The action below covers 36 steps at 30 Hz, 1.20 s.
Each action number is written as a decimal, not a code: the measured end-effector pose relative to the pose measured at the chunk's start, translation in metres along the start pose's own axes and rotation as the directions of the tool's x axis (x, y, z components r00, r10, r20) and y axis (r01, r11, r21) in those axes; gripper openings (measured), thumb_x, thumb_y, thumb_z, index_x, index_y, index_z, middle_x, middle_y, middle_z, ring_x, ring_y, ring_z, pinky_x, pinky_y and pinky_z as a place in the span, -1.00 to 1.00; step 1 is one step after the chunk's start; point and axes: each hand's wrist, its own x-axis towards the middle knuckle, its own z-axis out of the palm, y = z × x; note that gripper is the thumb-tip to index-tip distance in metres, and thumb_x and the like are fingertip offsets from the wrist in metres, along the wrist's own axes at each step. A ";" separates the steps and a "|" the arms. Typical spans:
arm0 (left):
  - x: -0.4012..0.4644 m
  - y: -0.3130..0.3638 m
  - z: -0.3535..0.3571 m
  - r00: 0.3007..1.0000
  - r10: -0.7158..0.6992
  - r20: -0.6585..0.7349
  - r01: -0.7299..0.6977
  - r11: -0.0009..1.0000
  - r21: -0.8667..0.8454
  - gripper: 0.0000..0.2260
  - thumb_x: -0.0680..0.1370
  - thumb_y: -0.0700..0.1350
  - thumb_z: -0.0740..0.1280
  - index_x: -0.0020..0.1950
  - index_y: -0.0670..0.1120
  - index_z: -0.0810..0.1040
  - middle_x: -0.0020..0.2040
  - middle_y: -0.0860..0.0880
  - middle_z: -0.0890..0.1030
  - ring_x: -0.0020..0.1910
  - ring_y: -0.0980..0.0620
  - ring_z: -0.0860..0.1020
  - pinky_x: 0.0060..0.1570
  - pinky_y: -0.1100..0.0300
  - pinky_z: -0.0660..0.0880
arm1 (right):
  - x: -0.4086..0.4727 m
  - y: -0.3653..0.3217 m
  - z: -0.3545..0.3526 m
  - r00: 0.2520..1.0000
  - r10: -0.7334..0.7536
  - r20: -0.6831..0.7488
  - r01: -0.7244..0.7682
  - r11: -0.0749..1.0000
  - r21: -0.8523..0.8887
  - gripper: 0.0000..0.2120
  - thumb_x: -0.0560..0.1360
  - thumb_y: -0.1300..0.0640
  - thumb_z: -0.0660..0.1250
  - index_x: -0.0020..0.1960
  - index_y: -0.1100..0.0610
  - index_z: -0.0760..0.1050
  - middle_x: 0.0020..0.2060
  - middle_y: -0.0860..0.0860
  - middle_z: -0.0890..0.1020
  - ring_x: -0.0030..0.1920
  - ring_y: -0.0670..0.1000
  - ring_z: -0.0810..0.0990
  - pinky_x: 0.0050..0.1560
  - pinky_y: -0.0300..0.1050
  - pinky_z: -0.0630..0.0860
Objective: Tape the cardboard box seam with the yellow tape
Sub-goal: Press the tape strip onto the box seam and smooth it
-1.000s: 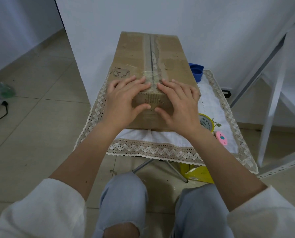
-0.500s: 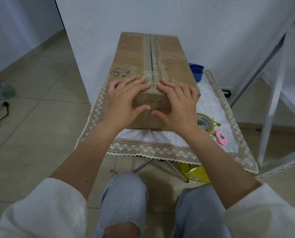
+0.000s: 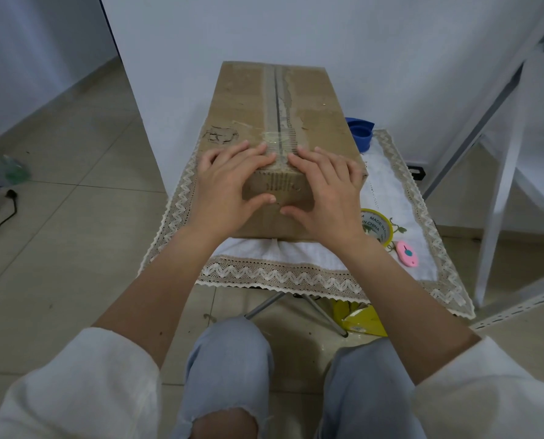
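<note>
1. Centrally, the cardboard box lies lengthwise on the cloth-covered counter, its far end against the wall.
2. Seam runs along the top; clear, shiny tape crosses the near edge.
3. Left hand and right hand press flat over the near top edge, either side of the seam, thumbs on the front face. Neither grip holds anything; fingers spread.
4. Yellow tape roll lies on the counter just beside the right wrist.
5. Pink cutter lies near it; blue cup sits behind the box.
</note>
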 end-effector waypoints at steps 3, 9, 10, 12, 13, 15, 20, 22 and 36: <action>0.001 0.000 0.000 1.000 -0.003 0.004 0.003 1.000 0.001 -0.41 0.35 0.15 0.54 0.33 0.02 0.56 0.40 0.05 0.53 0.43 -0.02 0.43 0.28 0.20 0.08 | 0.000 0.001 -0.002 1.000 -0.001 0.016 0.002 1.000 -0.002 -0.14 0.14 -0.20 0.59 0.37 0.04 0.47 0.36 -0.05 0.52 0.38 0.05 0.43 0.36 -0.01 0.15; 0.001 0.001 -0.002 1.000 -0.003 0.016 0.003 1.000 0.008 -0.42 0.36 0.16 0.53 0.34 0.03 0.55 0.40 0.04 0.53 0.44 -0.02 0.42 0.29 0.16 0.10 | -0.001 0.003 -0.006 0.997 -0.025 0.067 0.025 1.000 -0.008 -0.07 0.10 -0.23 0.58 0.41 0.03 0.44 0.39 -0.05 0.48 0.41 0.05 0.40 0.38 -0.02 0.12; 0.001 0.001 -0.002 1.000 -0.002 0.019 0.002 1.000 0.011 -0.42 0.37 0.16 0.52 0.34 0.03 0.55 0.40 0.04 0.53 0.44 -0.03 0.42 0.30 0.15 0.11 | -0.001 0.002 -0.006 0.998 -0.023 0.060 0.023 1.000 0.002 -0.11 0.16 -0.27 0.55 0.41 0.03 0.44 0.39 -0.06 0.48 0.41 0.05 0.40 0.39 -0.01 0.12; 0.001 0.001 -0.002 1.000 0.004 0.019 -0.004 1.000 0.018 -0.44 0.38 0.15 0.51 0.34 0.02 0.55 0.40 0.03 0.53 0.44 -0.03 0.42 0.29 0.13 0.13 | 0.000 -0.002 -0.005 1.000 -0.001 0.011 0.000 0.999 0.032 -0.23 0.28 -0.34 0.47 0.37 0.04 0.48 0.37 -0.06 0.51 0.39 0.04 0.42 0.38 0.01 0.15; 0.001 0.001 -0.002 1.000 0.008 0.015 -0.008 1.000 0.020 -0.45 0.40 0.15 0.50 0.34 0.02 0.55 0.40 0.02 0.53 0.44 -0.04 0.42 0.29 0.12 0.13 | 0.000 -0.004 -0.004 1.000 0.019 -0.023 -0.018 0.999 0.046 -0.29 0.33 -0.36 0.43 0.34 0.05 0.51 0.34 -0.05 0.53 0.38 0.04 0.44 0.38 0.03 0.17; 0.001 0.001 -0.002 1.000 0.018 0.006 -0.018 1.000 0.021 -0.49 0.43 0.14 0.46 0.34 0.02 0.55 0.40 0.02 0.54 0.43 -0.05 0.43 0.29 0.12 0.14 | 0.000 -0.011 0.000 0.995 0.066 -0.074 -0.061 0.996 0.061 -0.35 0.38 -0.36 0.41 0.28 0.06 0.54 0.31 -0.06 0.56 0.36 0.04 0.45 0.39 0.08 0.19; 0.000 -0.002 -0.002 0.999 0.029 0.018 -0.030 0.999 0.022 -0.53 0.49 0.13 0.41 0.37 0.03 0.53 0.42 0.04 0.52 0.45 -0.04 0.42 0.31 0.12 0.13 | -0.002 -0.016 0.006 0.989 0.110 -0.100 -0.104 0.993 0.061 -0.35 0.37 -0.37 0.41 0.26 0.06 0.55 0.29 -0.06 0.57 0.36 0.04 0.45 0.42 0.13 0.15; 0.000 -0.002 -0.002 0.999 0.030 0.018 -0.031 0.999 0.026 -0.54 0.49 0.13 0.40 0.37 0.03 0.53 0.42 0.04 0.51 0.45 -0.04 0.41 0.31 0.14 0.12 | -0.001 -0.015 0.006 0.990 0.105 -0.094 -0.099 0.993 0.065 -0.35 0.37 -0.37 0.41 0.27 0.05 0.54 0.30 -0.07 0.56 0.36 0.04 0.45 0.42 0.12 0.15; 0.001 -0.003 -0.002 0.999 0.041 0.002 -0.041 0.998 0.046 -0.54 0.50 0.13 0.40 0.37 0.02 0.53 0.42 0.03 0.52 0.45 -0.04 0.42 0.30 0.17 0.09 | -0.002 -0.008 0.005 0.998 0.065 -0.027 -0.065 0.998 0.006 -0.23 0.23 -0.26 0.52 0.36 0.03 0.47 0.35 -0.06 0.51 0.40 0.05 0.40 0.43 0.10 0.11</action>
